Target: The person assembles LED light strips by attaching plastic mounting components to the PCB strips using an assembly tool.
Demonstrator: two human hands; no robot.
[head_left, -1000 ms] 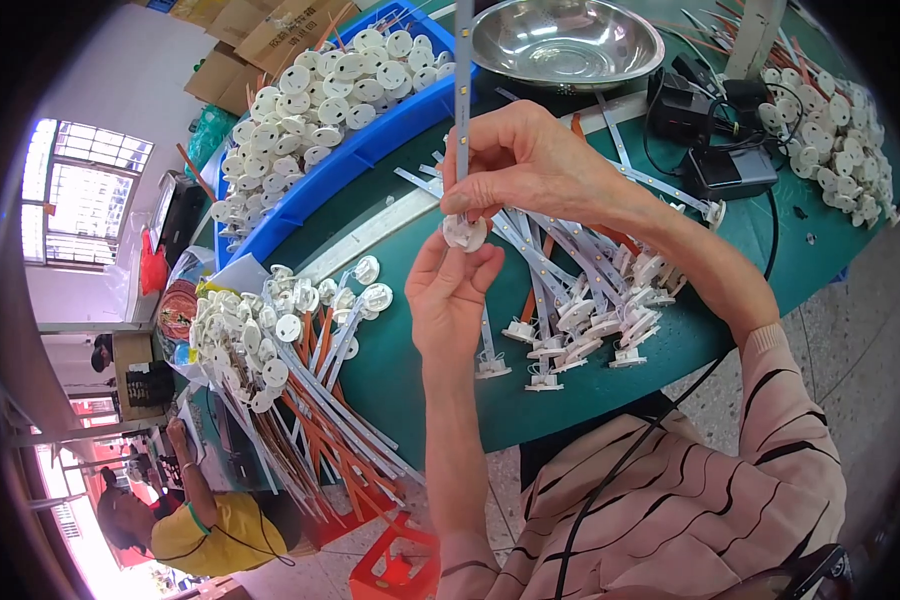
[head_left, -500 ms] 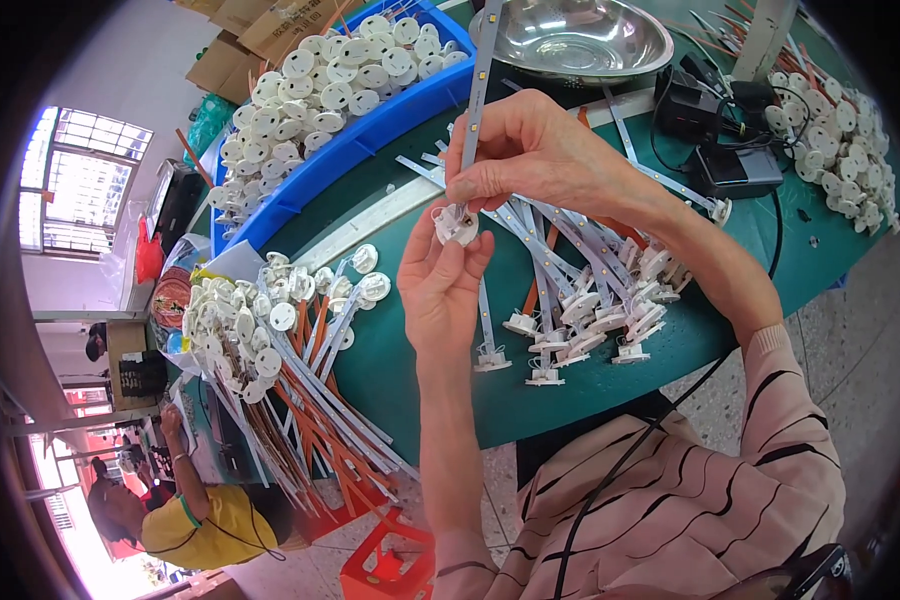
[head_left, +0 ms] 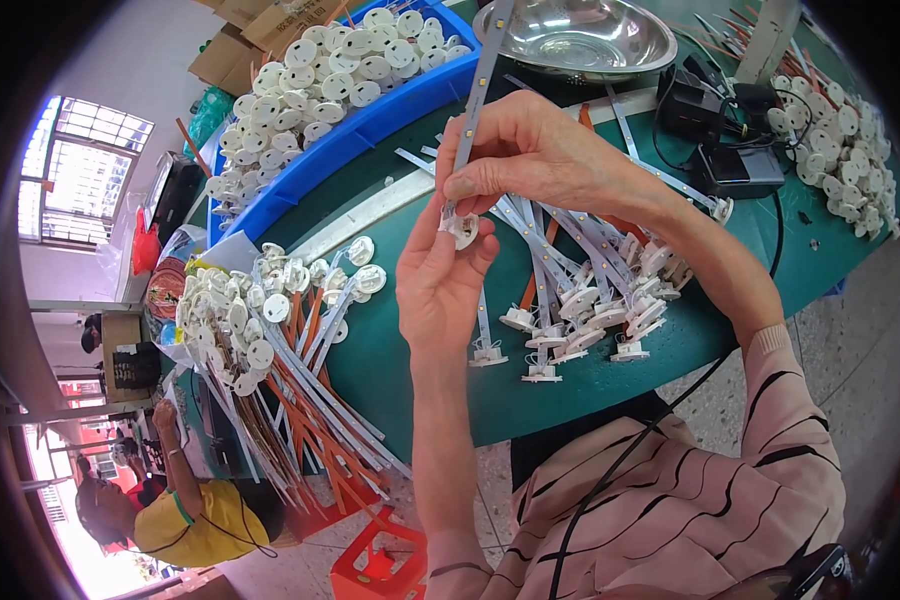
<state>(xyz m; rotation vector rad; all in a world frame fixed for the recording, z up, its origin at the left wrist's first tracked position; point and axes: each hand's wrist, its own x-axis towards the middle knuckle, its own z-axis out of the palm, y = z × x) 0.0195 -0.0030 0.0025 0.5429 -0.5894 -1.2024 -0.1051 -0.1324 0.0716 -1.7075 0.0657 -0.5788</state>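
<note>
Above the middle of the table, my left hand pinches a small round white plastic cap. My right hand is closed on a narrow grey LED strip, its thumb near the strip's lower end. That end meets the cap between my fingertips; whether the two are joined I cannot tell. Below and right of my hands lies a pile of LED strips with white caps on their ends. To the left rests another bundle of white-capped grey and orange strips.
A blue bin heaped with white caps stands at the back left. Behind my hands is a steel basin. Black power adapters with cables and another cap heap lie right. At left sits a person in yellow.
My left fingers have shifted on the cap, which is now turned more side-on. The LED strip leans a little further right at its top. My right hand stays closed on it.
</note>
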